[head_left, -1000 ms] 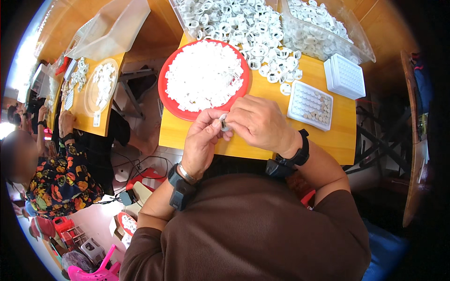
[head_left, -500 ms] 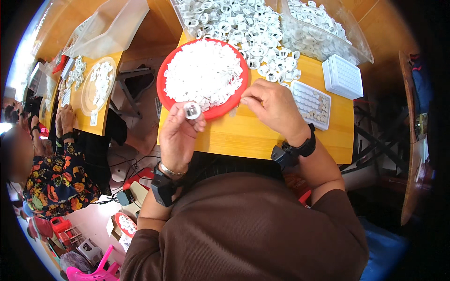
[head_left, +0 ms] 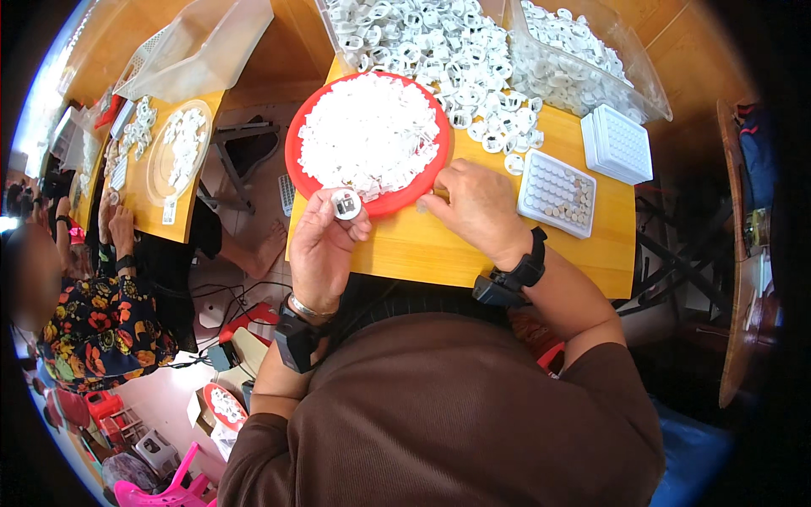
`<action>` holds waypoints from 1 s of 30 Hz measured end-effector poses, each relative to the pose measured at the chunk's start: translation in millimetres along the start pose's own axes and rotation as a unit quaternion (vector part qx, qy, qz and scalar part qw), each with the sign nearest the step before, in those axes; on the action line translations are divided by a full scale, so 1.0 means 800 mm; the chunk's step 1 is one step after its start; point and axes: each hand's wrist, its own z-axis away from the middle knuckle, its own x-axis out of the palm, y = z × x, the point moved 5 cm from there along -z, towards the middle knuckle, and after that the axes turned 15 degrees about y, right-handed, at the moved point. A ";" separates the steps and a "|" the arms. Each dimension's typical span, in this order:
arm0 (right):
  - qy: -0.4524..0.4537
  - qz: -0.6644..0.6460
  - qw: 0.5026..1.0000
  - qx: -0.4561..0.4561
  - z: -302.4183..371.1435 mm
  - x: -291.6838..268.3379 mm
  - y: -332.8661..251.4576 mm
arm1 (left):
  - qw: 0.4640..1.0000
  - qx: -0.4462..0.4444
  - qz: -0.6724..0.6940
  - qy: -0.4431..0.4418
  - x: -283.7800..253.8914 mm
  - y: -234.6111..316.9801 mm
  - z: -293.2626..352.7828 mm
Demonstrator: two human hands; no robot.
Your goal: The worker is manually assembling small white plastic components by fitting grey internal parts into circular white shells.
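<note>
Just below the red plate (head_left: 297,135), the left hand (head_left: 325,249) is pinching 1 white ring (head_left: 345,204) face-up for viewing; the right hand (head_left: 476,205), fingers curled, is picking at the plate's rim.

left hand (head_left: 325,245) is raised palm-up, fingers curled, thumb and fingertips pinched together near the far edge. right hand (head_left: 475,205) lies knuckles-up to the right, fingers bent down, possibly pinching, tips hidden. both forearms come in from near, wrists banded.

A brown short-sleeved shirt, a black band on each wrist, a thin bracelet on the left.
</note>
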 end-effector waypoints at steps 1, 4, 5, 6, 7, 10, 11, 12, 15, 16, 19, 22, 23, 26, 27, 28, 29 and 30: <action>0.025 -0.005 1.000 0.002 0.001 0.000 0.001 | 1.000 -0.003 -0.008 -0.011 0.000 -0.003 0.001; 0.048 -0.035 0.998 0.032 0.002 0.008 0.009 | 1.000 -0.010 -0.018 -0.008 0.002 -0.006 0.005; 0.045 -0.061 0.995 0.058 0.002 0.010 0.013 | 1.000 -0.015 -0.019 -0.012 0.001 -0.007 0.005; 0.045 -0.060 0.996 0.056 0.001 0.009 0.013 | 0.999 -0.020 -0.020 -0.016 0.001 -0.008 0.005; 0.039 -0.053 0.996 0.061 0.000 0.008 0.014 | 1.000 -0.018 -0.020 -0.016 0.000 -0.007 0.004; 0.039 -0.046 0.996 0.065 -0.001 0.006 0.013 | 1.000 -0.004 -0.008 -0.017 -0.003 -0.001 0.003; 0.047 -0.047 0.996 0.064 -0.002 0.004 0.013 | 1.000 -0.003 -0.006 -0.010 -0.005 0.001 0.002; 0.047 -0.046 0.996 0.063 -0.003 0.002 0.011 | 1.000 -0.002 -0.004 -0.002 -0.006 0.002 0.000; 0.021 -0.054 0.996 0.075 -0.003 0.003 0.010 | 1.000 0.001 -0.003 -0.003 -0.004 0.002 -0.002; 0.045 -0.051 0.995 0.068 -0.001 0.007 0.013 | 1.000 0.000 -0.004 -0.004 -0.003 0.002 -0.002; 0.075 -0.057 0.993 0.068 -0.001 0.009 0.016 | 1.000 -0.002 -0.006 -0.006 -0.003 0.000 -0.004; 0.078 -0.068 0.992 0.077 -0.003 0.012 0.018 | 1.000 0.000 -0.009 -0.005 -0.004 0.000 -0.004; 0.074 -0.069 0.992 0.081 -0.003 0.013 0.018 | 1.000 0.000 -0.007 -0.005 -0.003 0.000 -0.003; 0.050 -0.085 0.992 0.084 -0.004 0.012 0.018 | 1.000 -0.003 -0.010 -0.011 -0.004 0.000 -0.003; 0.050 -0.086 0.992 0.083 -0.004 0.010 0.020 | 1.000 -0.006 -0.015 -0.016 -0.004 0.000 -0.003; 0.041 -0.096 0.992 0.074 -0.004 0.009 0.021 | 1.000 -0.004 -0.015 -0.016 -0.003 0.000 -0.003; 0.031 -0.106 0.992 0.066 -0.004 0.008 0.022 | 1.000 -0.018 0.002 -0.017 -0.002 -0.003 -0.002; 0.030 -0.108 0.992 0.064 -0.004 0.005 0.022 | 0.999 -0.031 0.019 -0.019 0.000 -0.005 -0.001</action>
